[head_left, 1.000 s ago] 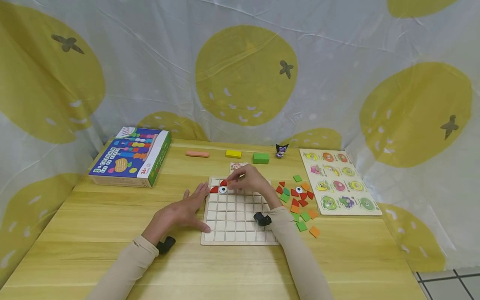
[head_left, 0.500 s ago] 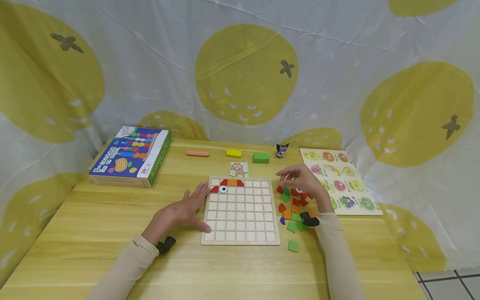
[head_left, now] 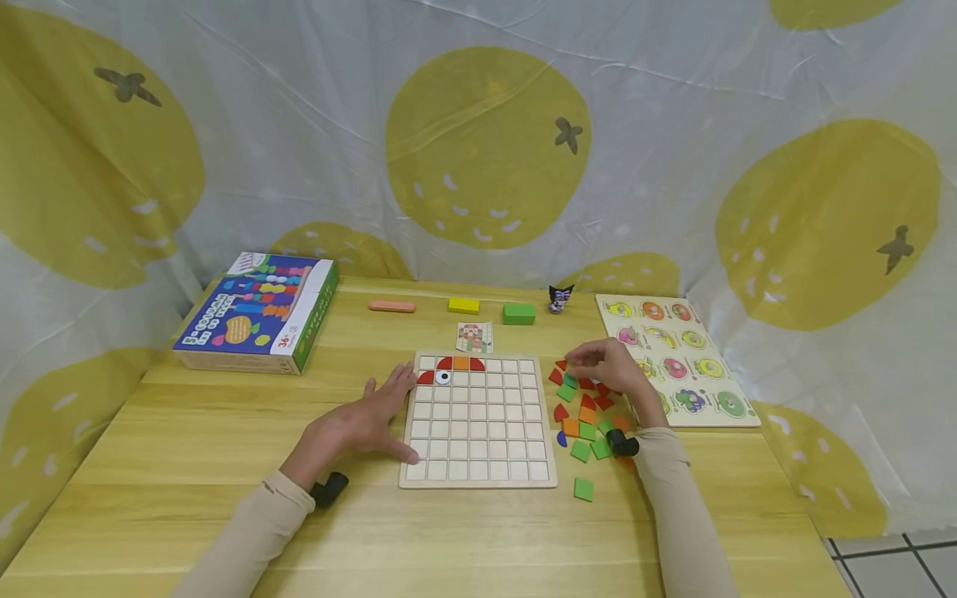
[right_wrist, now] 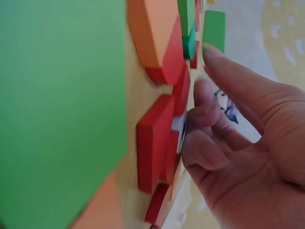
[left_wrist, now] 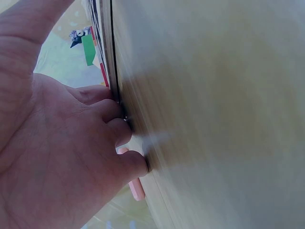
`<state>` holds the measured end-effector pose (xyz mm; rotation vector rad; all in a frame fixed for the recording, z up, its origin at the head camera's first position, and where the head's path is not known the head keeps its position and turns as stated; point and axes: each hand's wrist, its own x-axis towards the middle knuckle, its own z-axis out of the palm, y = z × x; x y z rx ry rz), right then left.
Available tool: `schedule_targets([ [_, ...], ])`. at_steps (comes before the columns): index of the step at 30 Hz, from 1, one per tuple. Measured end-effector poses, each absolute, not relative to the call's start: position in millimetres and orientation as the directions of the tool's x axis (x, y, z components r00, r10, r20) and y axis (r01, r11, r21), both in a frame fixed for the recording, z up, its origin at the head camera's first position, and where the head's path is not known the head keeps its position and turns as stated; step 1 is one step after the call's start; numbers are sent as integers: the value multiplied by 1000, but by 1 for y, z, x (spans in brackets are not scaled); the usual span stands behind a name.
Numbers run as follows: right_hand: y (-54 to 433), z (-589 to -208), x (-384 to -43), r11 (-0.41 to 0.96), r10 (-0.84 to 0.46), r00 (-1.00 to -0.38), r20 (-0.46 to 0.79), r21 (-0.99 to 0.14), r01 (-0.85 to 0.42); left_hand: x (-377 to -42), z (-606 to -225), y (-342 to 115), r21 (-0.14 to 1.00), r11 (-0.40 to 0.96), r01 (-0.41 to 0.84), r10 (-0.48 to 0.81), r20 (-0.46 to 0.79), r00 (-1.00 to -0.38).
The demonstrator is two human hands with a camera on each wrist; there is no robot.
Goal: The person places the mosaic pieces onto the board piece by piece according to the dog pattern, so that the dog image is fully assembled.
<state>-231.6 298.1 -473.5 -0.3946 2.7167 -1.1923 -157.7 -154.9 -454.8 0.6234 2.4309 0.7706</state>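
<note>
A wooden grid board (head_left: 478, 432) lies on the table in the head view. In its top rows sit an orange square tile (head_left: 461, 364), several red curved tiles (head_left: 425, 378) and a round eye tile (head_left: 444, 377). My left hand (head_left: 359, 425) rests at the board's left edge, thumb spread towards the lower corner. My right hand (head_left: 607, 365) is over loose tiles to the right of the board. In the right wrist view, its thumb is apart from its bent fingers (right_wrist: 205, 150), which are close to red tiles (right_wrist: 157, 143) and a partly hidden eye tile. No held tile shows.
Loose green tiles (head_left: 583, 489) and a blue half-round tile (head_left: 561, 438) lie right of the board. Behind it are a pattern card (head_left: 474, 337), yellow block (head_left: 463, 306), green block (head_left: 519, 314) and figurine (head_left: 559, 299). A box (head_left: 257, 316) stands left, a fruit puzzle (head_left: 710, 394) right.
My right hand has left the board's top row, moved right and lowered over the loose tiles. The orange tile and a red one beside it now show. My left hand stays in place.
</note>
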Motion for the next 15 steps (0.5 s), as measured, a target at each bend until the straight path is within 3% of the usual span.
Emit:
schedule_targets([
  [6,288,-475,-240,696,-275,-961,-30,-696,-177,-159,-455,-156,623,734,271,557,-325,-764],
  [15,276,-464,-241,726,-255,-958,-130,-680,-101,-158,-456,-156,630,730,265,560,-329,-760],
])
